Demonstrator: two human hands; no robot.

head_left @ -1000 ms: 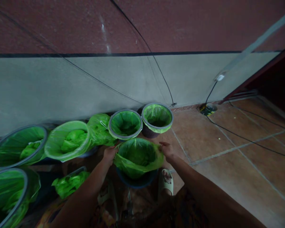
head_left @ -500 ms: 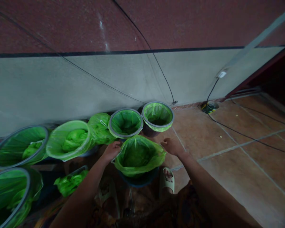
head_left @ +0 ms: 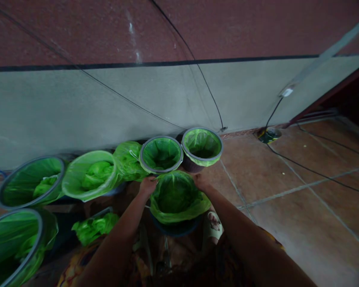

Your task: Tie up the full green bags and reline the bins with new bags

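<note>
A dark blue bin [head_left: 175, 229] stands on the floor right below me, lined with a green plastic bag [head_left: 176, 197] whose edge folds over the rim. My left hand [head_left: 148, 185] grips the bag's edge at the far left of the rim, fingers curled. My right hand [head_left: 201, 181] pinches the bag's edge at the far right of the rim. Both forearms reach forward on either side of the bin.
Several other bins lined with green bags stand along the grey wall: two grey-ringed ones [head_left: 161, 153] [head_left: 202, 145] just behind, more at the left [head_left: 89, 175] [head_left: 30, 181] [head_left: 14, 239]. A loose green bag [head_left: 92, 227] lies at lower left. My sandalled foot [head_left: 214, 223] shows beside the bin. Black cables [head_left: 302, 169] cross the tiled floor at right.
My right hand was off the bag half a second ago and has come back onto the rim; both hands have shifted towards the far side of the bin. The view has drifted slightly.
</note>
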